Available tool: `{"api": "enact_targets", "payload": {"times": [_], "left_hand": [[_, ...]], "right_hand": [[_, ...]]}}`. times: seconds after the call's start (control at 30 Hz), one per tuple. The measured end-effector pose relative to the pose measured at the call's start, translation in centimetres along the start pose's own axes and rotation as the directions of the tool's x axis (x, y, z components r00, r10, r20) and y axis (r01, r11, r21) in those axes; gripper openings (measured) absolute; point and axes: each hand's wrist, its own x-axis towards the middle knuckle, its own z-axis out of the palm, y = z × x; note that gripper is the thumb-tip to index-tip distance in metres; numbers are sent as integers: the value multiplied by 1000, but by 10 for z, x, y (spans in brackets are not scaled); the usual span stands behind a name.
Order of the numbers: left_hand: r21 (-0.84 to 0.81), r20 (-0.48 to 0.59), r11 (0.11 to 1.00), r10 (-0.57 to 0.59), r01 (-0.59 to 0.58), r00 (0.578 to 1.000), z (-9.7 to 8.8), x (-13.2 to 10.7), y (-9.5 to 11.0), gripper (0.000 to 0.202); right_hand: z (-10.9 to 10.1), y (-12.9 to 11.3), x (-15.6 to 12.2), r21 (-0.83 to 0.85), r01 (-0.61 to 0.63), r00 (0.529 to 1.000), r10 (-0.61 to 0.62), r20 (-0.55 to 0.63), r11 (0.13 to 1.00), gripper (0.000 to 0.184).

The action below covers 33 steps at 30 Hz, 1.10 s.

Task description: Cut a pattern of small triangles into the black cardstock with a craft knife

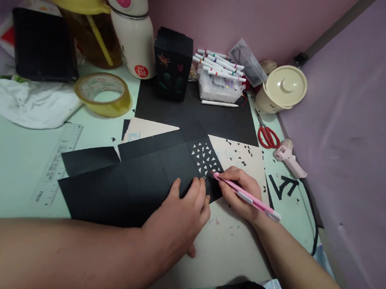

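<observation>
A folded and creased sheet of black card (145, 172) lies across the middle of the table, with many small triangular holes near its right end. My left hand (185, 210) rests on the card's lower right part, fingers laid over it, just left of the holes. In my right hand (242, 192) is a pink craft knife (250, 199) with a white slider, held like a pen. Its tip points at the card beside the lowest holes; the blade itself is hard to make out. Small black scraps (238, 152) are scattered on the pale board (251, 166) underneath.
Behind the card stand a black box (172, 64), a white bottle (134, 43) and markers (220, 65) on a clear case. Red scissors (268, 137), a glue gun (289, 156) and a lidded pot (281, 91) sit at right. Tape (124, 106) and a ruler (57, 166) lie left.
</observation>
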Motion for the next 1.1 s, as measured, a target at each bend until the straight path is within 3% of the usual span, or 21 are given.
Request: {"api": "enact_targets", "payload": {"times": [0.3,0.47,0.57,0.8,0.97,1.1], "left_hand": [[-67,55,996,-57,61,997,0,2,0,110],[-32,62,995,-88,90,994,-4,1,-1,115],[9,73,996,-94,94,993,-7,0,-3,113],[42,53,996,-84,82,995,-14,2,-7,108],[-28,-6,996,-80,80,997,-11,3,-10,111],[-100,61,986,-128,134,990,-9,7,-10,120]], "right_hand": [[-5,-14,4,-19,-157,970,150,-190,987,11],[-16,-45,8,-91,-369,921,351,-169,925,2],[-6,-53,9,-68,-431,892,414,-180,900,3],[32,-28,6,-63,-354,908,327,-263,933,2],[35,-18,3,-114,-312,928,277,-250,943,4],[36,-19,2,-147,-278,941,237,-243,949,5]]}}
